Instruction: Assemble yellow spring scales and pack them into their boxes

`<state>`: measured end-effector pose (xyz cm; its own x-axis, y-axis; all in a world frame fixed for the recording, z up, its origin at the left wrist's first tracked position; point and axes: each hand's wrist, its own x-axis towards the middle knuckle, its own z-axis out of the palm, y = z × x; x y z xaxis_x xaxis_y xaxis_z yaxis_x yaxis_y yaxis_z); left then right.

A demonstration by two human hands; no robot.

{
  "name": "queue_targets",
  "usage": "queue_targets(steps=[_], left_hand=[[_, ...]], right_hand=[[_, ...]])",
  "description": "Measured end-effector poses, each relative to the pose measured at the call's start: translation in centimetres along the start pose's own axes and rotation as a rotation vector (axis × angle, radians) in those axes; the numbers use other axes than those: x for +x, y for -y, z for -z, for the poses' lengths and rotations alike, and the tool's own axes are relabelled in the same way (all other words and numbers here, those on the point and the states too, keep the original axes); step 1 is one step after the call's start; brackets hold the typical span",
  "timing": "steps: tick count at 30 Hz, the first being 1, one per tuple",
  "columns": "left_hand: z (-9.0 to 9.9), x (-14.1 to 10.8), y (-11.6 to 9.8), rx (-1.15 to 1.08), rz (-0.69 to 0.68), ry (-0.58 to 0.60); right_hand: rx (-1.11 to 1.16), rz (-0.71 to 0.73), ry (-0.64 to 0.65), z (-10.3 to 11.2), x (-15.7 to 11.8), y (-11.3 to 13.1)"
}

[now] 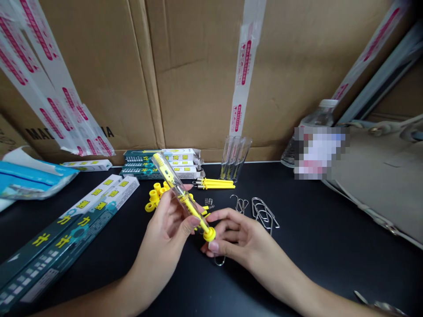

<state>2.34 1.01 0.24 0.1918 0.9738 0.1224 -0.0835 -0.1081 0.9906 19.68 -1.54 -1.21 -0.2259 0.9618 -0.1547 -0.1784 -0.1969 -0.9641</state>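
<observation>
A clear-tubed spring scale (180, 189) with a yellow rod inside is tilted in front of me, its yellow end cap (209, 234) low and to the right. My left hand (173, 220) is closed around the middle of the tube. At the cap end, my right hand (234, 233) has its fingers pinched together, with a metal hook (220, 261) showing below the thumb. Whether the hook is joined to the cap is hidden by the fingers. Behind my left hand lie several yellow caps (153, 196), and small springs (209, 202) lie beyond the tube.
Yellow rods (218, 183) lie behind the hands, near upright clear tubes (234, 158). Metal hooks (263, 213) lie to the right. Printed boxes (66, 229) stretch along the left, with more stacked boxes (160, 164) behind. A bottle (317, 116) and bag (380, 180) stand right.
</observation>
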Motion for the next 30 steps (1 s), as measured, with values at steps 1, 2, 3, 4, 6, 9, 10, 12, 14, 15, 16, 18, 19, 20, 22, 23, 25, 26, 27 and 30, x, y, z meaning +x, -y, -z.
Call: queue_targets(steps=[1, 2, 3, 4, 6, 9, 10, 12, 14, 15, 16, 18, 19, 20, 22, 23, 25, 26, 27, 30], left_hand=[[-0.03, 0.01, -0.02, -0.005, 0.004, 0.0], [-0.07, 0.02, -0.04, -0.014, 0.009, 0.004], [-0.1, 0.04, -0.06, -0.026, 0.014, 0.013], [-0.13, 0.06, -0.08, -0.037, 0.021, 0.025], [-0.19, 0.1, -0.12, -0.052, 0.035, 0.045], [-0.22, 0.14, -0.17, -0.044, 0.058, 0.061], [-0.22, 0.16, -0.17, -0.036, 0.062, 0.063], [-0.22, 0.2, -0.15, -0.022, 0.064, 0.065], [-0.21, 0.21, -0.1, -0.014, 0.064, 0.064], [-0.2, 0.21, -0.09, -0.014, 0.064, 0.065], [-0.19, 0.2, -0.08, -0.014, 0.062, 0.066], [-0.17, 0.16, -0.1, -0.013, 0.054, 0.068], [-0.16, 0.14, -0.13, -0.012, 0.054, 0.069], [-0.16, 0.11, -0.16, -0.009, 0.055, 0.067], [-0.17, 0.07, -0.21, -0.001, 0.062, 0.066], [-0.18, 0.06, -0.22, 0.003, 0.065, 0.066], [-0.2, 0.05, -0.23, 0.008, 0.063, 0.066], [-0.2, 0.06, -0.22, 0.007, 0.061, 0.066], [-0.2, 0.06, -0.21, 0.005, 0.061, 0.069], [-0.14, 0.11, -0.19, 0.0, 0.065, 0.083]], right_hand=[[-0.013, 0.007, -0.006, -0.06, -0.03, 0.03], [-0.02, 0.013, -0.007, -0.1, -0.05, 0.07], [-0.024, 0.017, -0.005, -0.13, -0.07, 0.12], [-0.024, 0.021, -0.004, -0.14, -0.08, 0.17], [-0.016, 0.028, -0.001, -0.15, -0.14, 0.25], [0.004, 0.038, 0.014, -0.18, -0.28, 0.3], [0.007, 0.039, 0.021, -0.2, -0.33, 0.31], [0.012, 0.034, 0.035, -0.27, -0.41, 0.33], [0.018, 0.032, 0.045, -0.34, -0.44, 0.34], [0.022, 0.03, 0.045, -0.36, -0.43, 0.35], [0.024, 0.028, 0.04, -0.38, -0.41, 0.36], [0.023, 0.023, 0.023, -0.37, -0.36, 0.38], [0.024, 0.022, 0.012, -0.36, -0.32, 0.38], [0.025, 0.024, 0.004, -0.34, -0.28, 0.37], [0.03, 0.029, -0.003, -0.31, -0.21, 0.35], [0.033, 0.027, -0.003, -0.29, -0.18, 0.34], [0.034, 0.02, 0.003, -0.27, -0.15, 0.31], [0.035, 0.017, 0.003, -0.26, -0.14, 0.29], [0.036, 0.015, 0.001, -0.25, -0.13, 0.28], [0.038, 0.008, -0.013, -0.21, -0.07, 0.21]])
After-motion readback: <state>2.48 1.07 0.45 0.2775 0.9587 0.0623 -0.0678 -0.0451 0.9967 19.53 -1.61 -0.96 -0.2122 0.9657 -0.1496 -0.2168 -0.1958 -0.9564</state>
